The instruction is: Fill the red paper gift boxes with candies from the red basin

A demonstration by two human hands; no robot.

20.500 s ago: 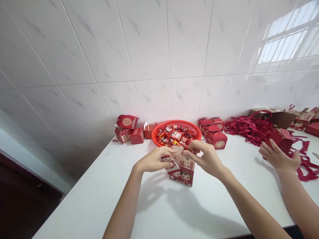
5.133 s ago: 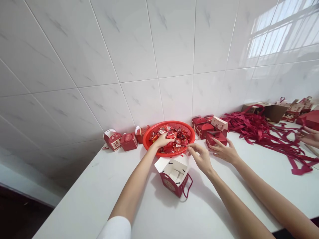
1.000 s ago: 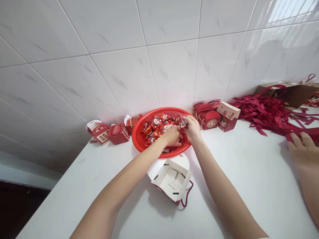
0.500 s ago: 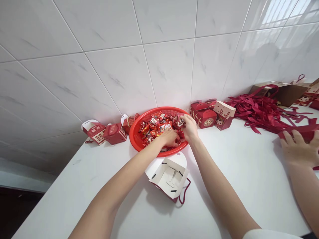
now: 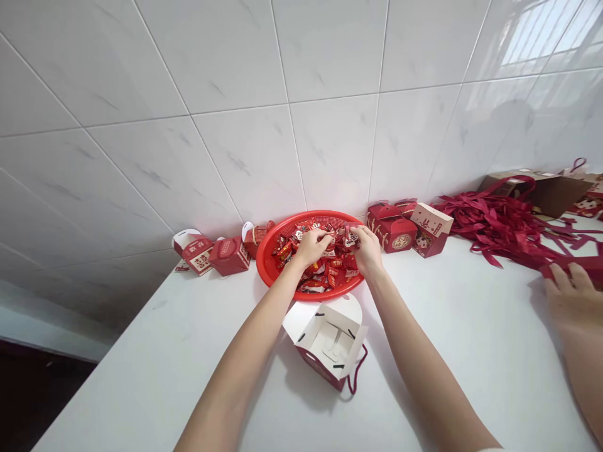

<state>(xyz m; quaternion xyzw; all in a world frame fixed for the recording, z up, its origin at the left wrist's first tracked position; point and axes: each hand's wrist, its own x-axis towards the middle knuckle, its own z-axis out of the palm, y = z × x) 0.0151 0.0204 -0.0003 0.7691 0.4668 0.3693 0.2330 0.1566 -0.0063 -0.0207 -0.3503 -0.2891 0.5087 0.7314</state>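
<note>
A red plastic basket [image 5: 264, 274] full of wrapped candies [image 5: 318, 270] stands against the wall. Over the candies at its back middle is my left hand [image 5: 311, 247], fingers bent together; what they pinch, if anything, is too small to make out. At the basket's right side my right hand [image 5: 367, 247] pinches a red and white wrapped candy [image 5: 351, 236]. Just in front of the basket sits an open box [image 5: 330, 342], white inside and dark red outside, with its flaps spread and a cord handle on the right. No candy shows in it.
Small red gift boxes stand left [image 5: 229, 256] and right [image 5: 391, 229] of the basket along the wall. Farther right lie a heap of dark red ribbons [image 5: 494, 216] and a brown carton [image 5: 560, 191]. Another person's hand [image 5: 572, 295] rests on something red at the right edge.
My left hand has moved from the front right of the candies to the back middle. My right hand stays at the basket's right side with the candy. The view has shifted slightly.
</note>
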